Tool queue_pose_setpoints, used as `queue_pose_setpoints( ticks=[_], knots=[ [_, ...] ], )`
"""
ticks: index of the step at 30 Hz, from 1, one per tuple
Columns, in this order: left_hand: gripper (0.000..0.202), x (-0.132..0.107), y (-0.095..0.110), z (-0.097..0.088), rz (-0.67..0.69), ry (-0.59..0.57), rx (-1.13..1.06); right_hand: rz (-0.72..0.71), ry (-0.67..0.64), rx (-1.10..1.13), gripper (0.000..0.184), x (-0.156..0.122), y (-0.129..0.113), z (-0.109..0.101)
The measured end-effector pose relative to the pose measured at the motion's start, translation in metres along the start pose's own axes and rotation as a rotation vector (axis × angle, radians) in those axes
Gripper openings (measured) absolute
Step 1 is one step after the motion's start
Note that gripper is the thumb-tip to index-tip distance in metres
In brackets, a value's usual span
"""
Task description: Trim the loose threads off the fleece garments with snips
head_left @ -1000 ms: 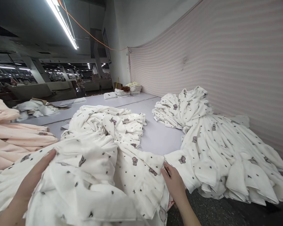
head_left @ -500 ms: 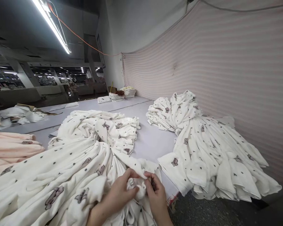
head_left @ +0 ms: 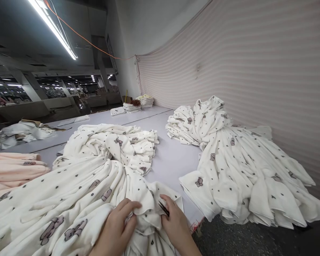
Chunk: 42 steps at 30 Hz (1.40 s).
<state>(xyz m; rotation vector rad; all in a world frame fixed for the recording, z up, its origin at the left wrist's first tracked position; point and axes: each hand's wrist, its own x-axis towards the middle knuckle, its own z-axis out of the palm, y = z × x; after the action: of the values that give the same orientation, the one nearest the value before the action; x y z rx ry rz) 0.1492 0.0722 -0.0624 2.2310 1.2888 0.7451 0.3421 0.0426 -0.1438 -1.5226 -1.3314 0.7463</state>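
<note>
A large heap of white fleece fabric [head_left: 77, 185] with bear prints and dark dots lies in front of me. My left hand [head_left: 120, 220] has its fingers closed on a fold of this white fabric near the table's front edge. In my right hand [head_left: 173, 220] are small dark thread snips [head_left: 164, 208], their points slanting up and left over the fabric. The hand rests against the fabric's hanging edge, a short way right of my left hand. The lower folds are partly hidden behind both hands.
Another gathered heap of the same printed fabric [head_left: 234, 170] hangs over the table edge at right. Peach fabric [head_left: 13, 170] lies at left. Folded stacks [head_left: 133, 106] stand at the back of the table [head_left: 165, 160], beside a striped cloth curtain [head_left: 229, 71].
My hands have moved apart, the left one going left and down. The bunched bit of fabric between them has dropped open, and the snips now show plainly.
</note>
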Motion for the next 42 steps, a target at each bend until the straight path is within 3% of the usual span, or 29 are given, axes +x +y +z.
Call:
queue_pose_setpoints(
  ticks=[3,5,7,9,12,14,16,19,22,25,29,34,38,42],
  knots=[
    [0.007,-0.003,0.0,-0.002,0.095,0.115,0.156,-0.049,-0.038,0.075,0.022,0.007,-0.012,0.001],
    [0.011,-0.005,0.0,-0.002,0.18,0.188,0.208,-0.045,-0.057,0.116,0.014,0.008,-0.018,-0.004],
    [0.017,-0.008,0.0,-0.001,0.282,0.164,0.195,-0.022,-0.071,0.148,0.012,0.006,-0.022,-0.011],
    [0.018,-0.009,-0.001,0.0,0.322,0.064,0.14,0.006,-0.103,0.194,0.013,0.004,-0.025,-0.019],
    [0.014,-0.009,-0.003,0.0,0.226,-0.036,0.052,-0.018,-0.103,0.182,0.008,0.003,-0.034,-0.029],
    [0.024,-0.006,-0.003,-0.001,0.133,-0.038,-0.016,-0.059,-0.067,0.121,0.011,0.004,-0.041,-0.032],
    [0.019,-0.001,-0.002,-0.003,0.024,-0.031,-0.128,-0.069,-0.061,0.127,0.012,0.004,-0.047,-0.031],
    [0.017,0.007,0.0,-0.007,-0.16,-0.042,-0.294,-0.093,-0.115,0.199,0.012,-0.001,-0.053,-0.019],
    [0.02,0.011,0.001,-0.01,-0.267,-0.068,-0.445,-0.258,-0.112,0.197,0.013,-0.005,-0.056,-0.001],
    [0.024,0.012,0.003,-0.013,-0.3,-0.131,-0.576,-0.241,-0.099,0.16,0.023,-0.002,-0.059,0.016],
    [0.028,0.01,0.003,-0.017,-0.288,-0.19,-0.578,-0.149,-0.106,0.101,0.006,0.005,-0.06,0.026],
    [0.03,0.008,-0.001,-0.016,-0.321,-0.149,-0.458,-0.25,-0.075,0.075,0.017,0.005,-0.053,0.027],
    [0.03,0.013,0.004,-0.013,-0.311,-0.21,-0.465,-0.222,-0.023,0.017,0.023,0.004,-0.048,0.035],
    [0.024,0.016,0.009,-0.012,-0.34,-0.166,-0.453,-0.146,0.01,0.076,0.024,0.007,-0.049,0.037]
  ],
)
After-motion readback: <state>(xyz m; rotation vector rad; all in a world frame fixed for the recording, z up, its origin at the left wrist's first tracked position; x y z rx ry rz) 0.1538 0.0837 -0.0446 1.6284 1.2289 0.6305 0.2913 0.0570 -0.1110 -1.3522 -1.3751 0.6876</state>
